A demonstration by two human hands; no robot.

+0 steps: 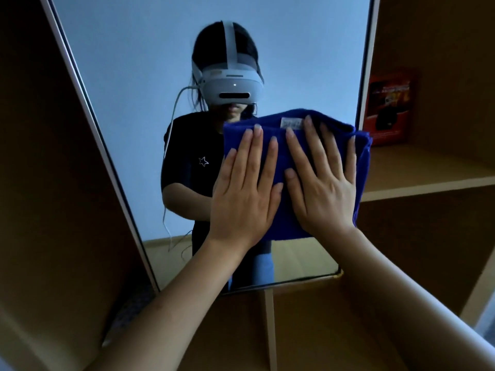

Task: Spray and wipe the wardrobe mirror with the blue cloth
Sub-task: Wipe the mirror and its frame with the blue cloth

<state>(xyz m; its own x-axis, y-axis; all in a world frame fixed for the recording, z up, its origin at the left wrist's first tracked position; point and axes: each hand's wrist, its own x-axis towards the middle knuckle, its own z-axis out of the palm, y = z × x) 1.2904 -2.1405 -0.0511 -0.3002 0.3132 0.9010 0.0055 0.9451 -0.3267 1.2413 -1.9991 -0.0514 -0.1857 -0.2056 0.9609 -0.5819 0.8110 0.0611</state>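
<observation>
The tall wardrobe mirror (139, 84) fills the middle of the view, framed in white. A folded blue cloth (278, 153) with a small white label lies flat against its right side, near the right frame. My left hand (246, 191) and my right hand (324, 188) press side by side on the cloth, fingers straight and pointing up. The mirror reflects a person wearing a white headset and a dark shirt. No spray bottle is in view.
Wooden wardrobe panels flank the mirror. On the right, open shelves (428, 180) hold a red box (388, 105) just beside the cloth's edge. A wooden panel with a vertical divider (270, 328) lies below the mirror.
</observation>
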